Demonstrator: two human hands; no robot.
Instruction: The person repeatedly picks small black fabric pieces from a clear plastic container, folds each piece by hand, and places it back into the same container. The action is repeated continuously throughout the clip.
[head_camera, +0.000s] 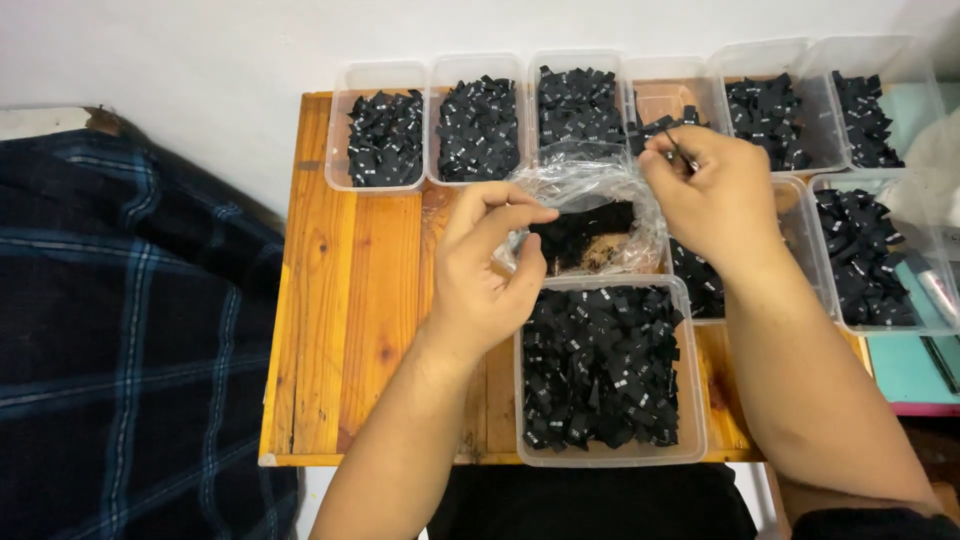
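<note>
My left hand (488, 268) pinches the near rim of a crumpled clear plastic bag (585, 185) that lies on the wooden table (345, 300). Inside the bag sits a stack of small black fabric labels (585, 228). My right hand (712, 195) hovers over the bag's right side, fingers closed on a few black labels (672, 135) held just above the bag. Directly in front of me stands a clear tub (608, 455) filled with loose black labels.
A row of clear tubs (378, 75) with black labels lines the far table edge by the white wall; one tub (665, 92) is almost bare. More filled tubs (868, 255) stand at right. A dark plaid cloth (120, 330) lies left of the table.
</note>
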